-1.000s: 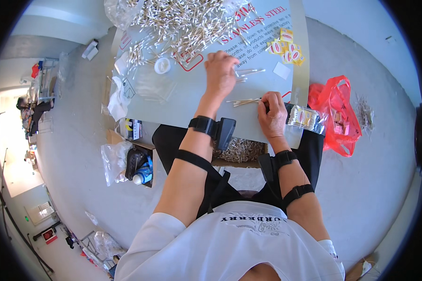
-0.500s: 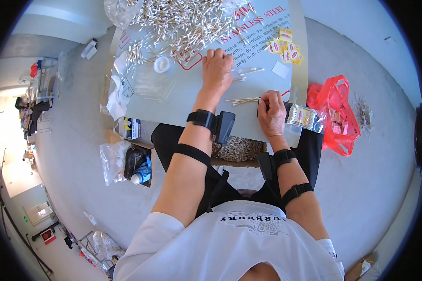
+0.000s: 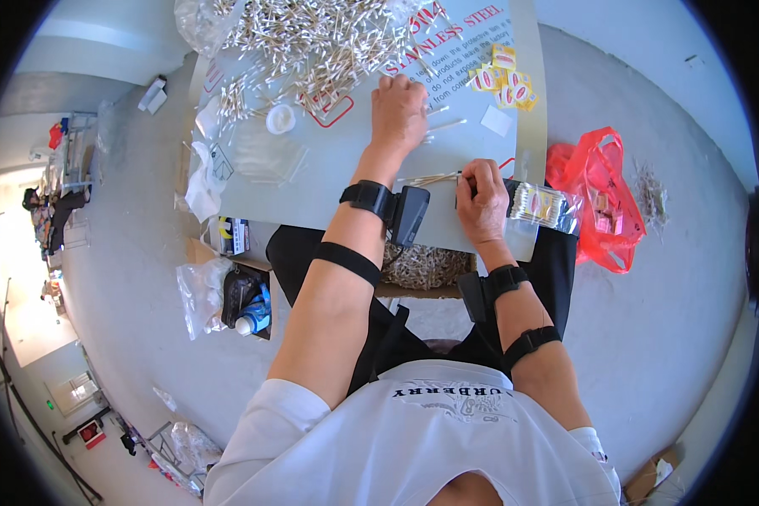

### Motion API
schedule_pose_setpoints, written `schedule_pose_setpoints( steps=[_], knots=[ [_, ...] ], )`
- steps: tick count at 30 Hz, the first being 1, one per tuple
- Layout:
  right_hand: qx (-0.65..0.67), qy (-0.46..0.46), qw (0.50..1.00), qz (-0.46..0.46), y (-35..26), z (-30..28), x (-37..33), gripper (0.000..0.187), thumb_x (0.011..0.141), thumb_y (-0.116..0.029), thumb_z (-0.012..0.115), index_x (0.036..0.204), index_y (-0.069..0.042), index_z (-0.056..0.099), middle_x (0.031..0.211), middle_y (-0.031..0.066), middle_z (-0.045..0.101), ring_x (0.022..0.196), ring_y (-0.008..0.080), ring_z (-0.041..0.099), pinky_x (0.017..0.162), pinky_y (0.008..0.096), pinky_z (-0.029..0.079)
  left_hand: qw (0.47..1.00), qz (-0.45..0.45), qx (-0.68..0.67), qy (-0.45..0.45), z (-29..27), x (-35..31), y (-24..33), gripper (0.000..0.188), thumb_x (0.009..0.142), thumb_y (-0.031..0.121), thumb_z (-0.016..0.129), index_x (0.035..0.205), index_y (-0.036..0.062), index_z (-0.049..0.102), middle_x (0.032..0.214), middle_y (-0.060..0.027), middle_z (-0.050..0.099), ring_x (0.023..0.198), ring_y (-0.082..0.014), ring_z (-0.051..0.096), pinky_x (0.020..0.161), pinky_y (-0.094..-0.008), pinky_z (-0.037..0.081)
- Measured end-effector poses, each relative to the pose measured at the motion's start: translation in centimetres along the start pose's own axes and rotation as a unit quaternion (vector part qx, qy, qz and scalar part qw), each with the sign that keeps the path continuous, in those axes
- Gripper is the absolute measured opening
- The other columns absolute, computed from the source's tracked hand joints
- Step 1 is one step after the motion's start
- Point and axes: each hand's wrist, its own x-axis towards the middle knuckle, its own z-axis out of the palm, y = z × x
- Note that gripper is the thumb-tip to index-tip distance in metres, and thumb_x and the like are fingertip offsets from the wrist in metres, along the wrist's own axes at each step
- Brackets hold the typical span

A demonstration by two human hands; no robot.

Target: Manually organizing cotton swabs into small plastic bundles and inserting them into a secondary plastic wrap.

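My left hand (image 3: 399, 111) is over the metal tabletop, just below the big heap of cotton swabs (image 3: 312, 42). Its fingers are curled down, and their tips are hidden, so whatever they pinch cannot be made out. A few loose cotton swabs (image 3: 447, 126) lie right beside it. Nearer to me, my right hand (image 3: 483, 202) is closed on a small bunch of cotton swabs (image 3: 428, 179), whose ends point left. Touching distance from its wrist side, a clear packet of cotton swabs (image 3: 538, 205) lies at the table's right edge.
A round white lid or cup (image 3: 281, 119) and clear plastic bags (image 3: 270, 158) are on the table's left part. Yellow labels (image 3: 510, 83) and a white card (image 3: 497, 121) lie at right. A red plastic bag (image 3: 603, 198) hangs beside the table; a box of swabs (image 3: 427, 267) sits below its edge.
My left hand has shifted a little to the right, over the loose swabs. My right hand keeps its hold on the bunch. The whole view has drifted slightly.
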Motion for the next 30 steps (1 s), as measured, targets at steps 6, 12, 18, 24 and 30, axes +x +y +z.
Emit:
schedule_pose_setpoints(
  steps=[6, 12, 18, 24, 30],
  knots=[
    [0.002, 0.004, 1.000, -0.007, 0.1, -0.1, 0.1, 0.013, 0.079, 0.002, 0.060, 0.087, -0.005, 0.052, 0.087, 0.0127, 0.055, 0.077, 0.0347, 0.059, 0.066, 0.0417, 0.049, 0.996, -0.012, -0.009, -0.084, -0.4, -3.3, 1.9, 0.007, 0.078, 0.005, 0.062, 0.082, 0.0103, 0.065, 0.092, -0.0059, 0.060, 0.102, -0.0308, 0.050, 0.087, -0.0444, 0.040],
    [0.012, 0.012, 1.000, -0.017, -0.1, -0.1, 0.3, 0.013, 0.080, 0.003, 0.060, 0.087, -0.004, 0.052, 0.087, 0.0130, 0.055, 0.077, 0.0351, 0.058, 0.067, 0.0417, 0.049, 0.995, -0.053, -0.077, 0.032, -2.0, -6.9, 1.1, 0.024, 0.076, -0.004, 0.058, 0.096, 0.0083, 0.064, 0.098, -0.0083, 0.056, 0.102, -0.0319, 0.049, 0.088, -0.0443, 0.040],
    [0.013, 0.015, 1.000, -0.014, 0.0, -0.2, 0.2, 0.013, 0.080, 0.003, 0.059, 0.088, -0.004, 0.052, 0.087, 0.0132, 0.055, 0.078, 0.0355, 0.059, 0.068, 0.0420, 0.049, 0.991, -0.093, -0.088, 0.044, -1.2, -8.9, 1.6, 0.034, 0.074, -0.012, 0.053, 0.104, 0.0027, 0.060, 0.106, -0.0143, 0.054, 0.101, -0.0354, 0.050, 0.088, -0.0451, 0.042],
    [0.020, 0.018, 1.000, -0.009, 0.0, -0.3, 0.1, 0.013, 0.081, 0.003, 0.059, 0.089, -0.004, 0.052, 0.089, 0.0136, 0.056, 0.079, 0.0366, 0.059, 0.068, 0.0420, 0.050, 0.978, -0.098, -0.174, 0.055, -0.9, -7.5, 2.3, 0.033, 0.075, -0.012, 0.054, 0.104, 0.0021, 0.060, 0.105, -0.0154, 0.055, 0.098, -0.0361, 0.052, 0.086, -0.0450, 0.044],
    [0.019, 0.043, 0.998, -0.034, 0.1, -0.2, 0.3, 0.012, 0.084, 0.003, 0.055, 0.094, -0.003, 0.053, 0.092, 0.0158, 0.056, 0.080, 0.0374, 0.059, 0.069, 0.0415, 0.050, 0.997, -0.005, -0.072, -0.022, -0.4, -5.0, 2.4, 0.017, 0.079, 0.001, 0.063, 0.094, 0.0079, 0.065, 0.101, -0.0070, 0.058, 0.101, -0.0317, 0.051, 0.086, -0.0428, 0.041]
  ],
)
